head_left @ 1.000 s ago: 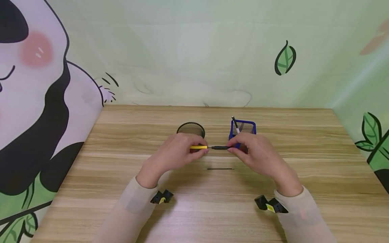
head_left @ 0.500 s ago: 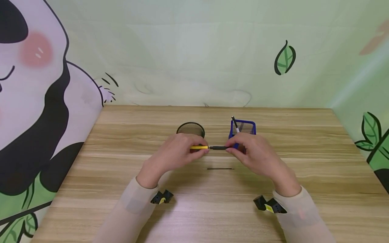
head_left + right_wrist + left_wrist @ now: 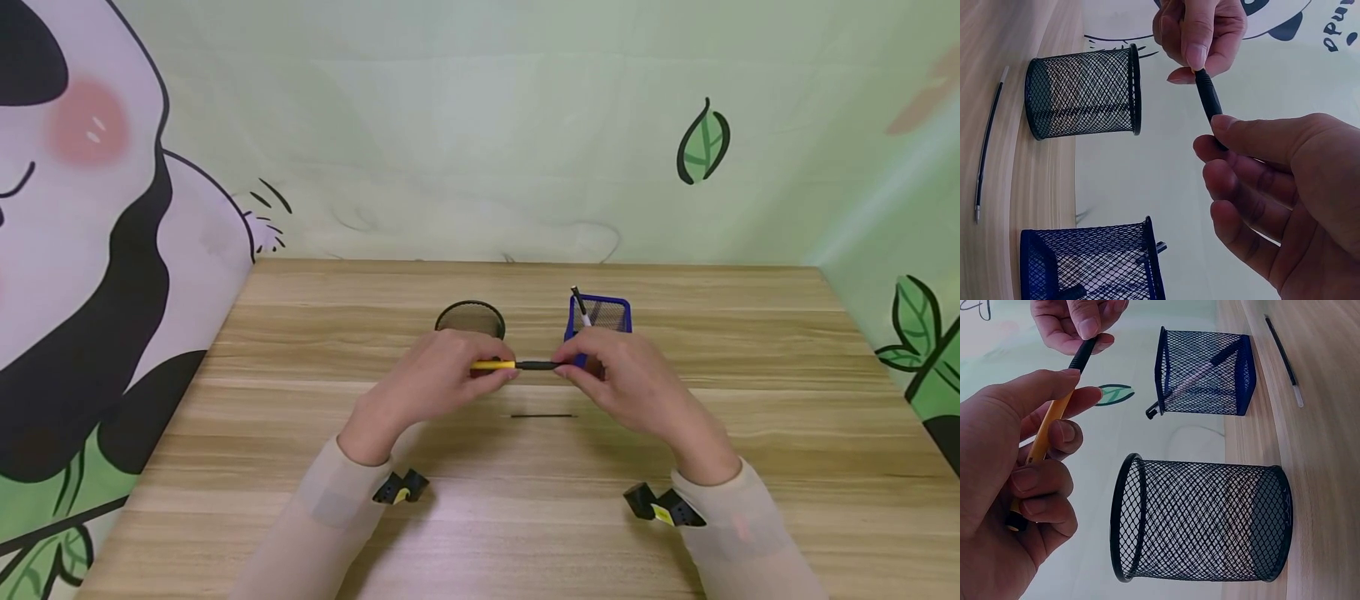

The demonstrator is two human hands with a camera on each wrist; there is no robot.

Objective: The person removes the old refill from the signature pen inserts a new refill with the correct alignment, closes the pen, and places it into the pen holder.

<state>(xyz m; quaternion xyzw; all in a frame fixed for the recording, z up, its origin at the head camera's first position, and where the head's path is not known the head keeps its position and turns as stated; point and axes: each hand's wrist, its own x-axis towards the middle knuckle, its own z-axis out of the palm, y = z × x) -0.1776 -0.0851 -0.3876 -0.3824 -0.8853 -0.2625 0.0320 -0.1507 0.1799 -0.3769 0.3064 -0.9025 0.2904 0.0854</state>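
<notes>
In the head view my left hand (image 3: pixel 427 375) holds the yellow barrel (image 3: pixel 492 365) of a ballpoint pen, its fingers curled round it. The left wrist view shows the barrel's black end (image 3: pixel 1016 521) below those fingers. Between thumb and fingertip, my right hand (image 3: pixel 645 392) pinches the pen's black grip section (image 3: pixel 535 365). Barrel and grip section meet end to end in a level line above the table. A thin dark pen refill (image 3: pixel 542 415) lies on the table below them, with a pale tip at one end in the left wrist view.
Behind my left hand stands a round black mesh pen holder (image 3: pixel 1204 519). A blue mesh pen holder (image 3: pixel 611 310), partly hidden by my right hand, has a black-and-white pen (image 3: pixel 581 307) leaning in it. The wooden table (image 3: pixel 480 517) ends at a printed backdrop.
My right hand has moved slightly left with the black grip section. The thin metal length that showed between it and the yellow barrel is now covered. The refill on the table stays put.
</notes>
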